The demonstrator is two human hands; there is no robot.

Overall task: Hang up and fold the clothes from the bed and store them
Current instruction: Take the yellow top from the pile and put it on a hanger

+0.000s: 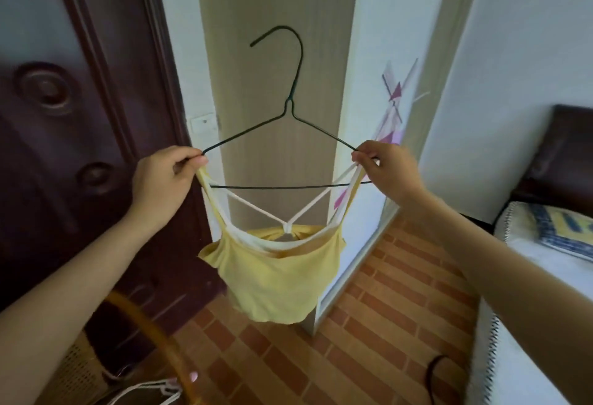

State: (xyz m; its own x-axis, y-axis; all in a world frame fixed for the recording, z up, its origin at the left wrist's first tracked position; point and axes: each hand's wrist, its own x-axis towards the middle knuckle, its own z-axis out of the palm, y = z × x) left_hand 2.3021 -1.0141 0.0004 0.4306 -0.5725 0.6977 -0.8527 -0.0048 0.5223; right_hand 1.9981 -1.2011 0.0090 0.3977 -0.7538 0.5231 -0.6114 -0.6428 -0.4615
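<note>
A dark wire hanger (290, 106) is held up in front of me, its hook pointing up and to the left. A yellow strappy top (276, 279) with white straps hangs from it. My left hand (163, 183) pinches the hanger's left end together with the top's left straps. My right hand (386, 173) pinches the hanger's right end with the right straps. The white straps cross in a Y behind the top's neckline.
A dark wooden door (64, 115) stands on the left, and a beige and white wardrobe panel (276, 3) is straight ahead. The bed (545, 260) with a patterned pillow lies on the right. A rattan chair rim (150, 327) is at lower left over the brick-patterned floor (369, 340).
</note>
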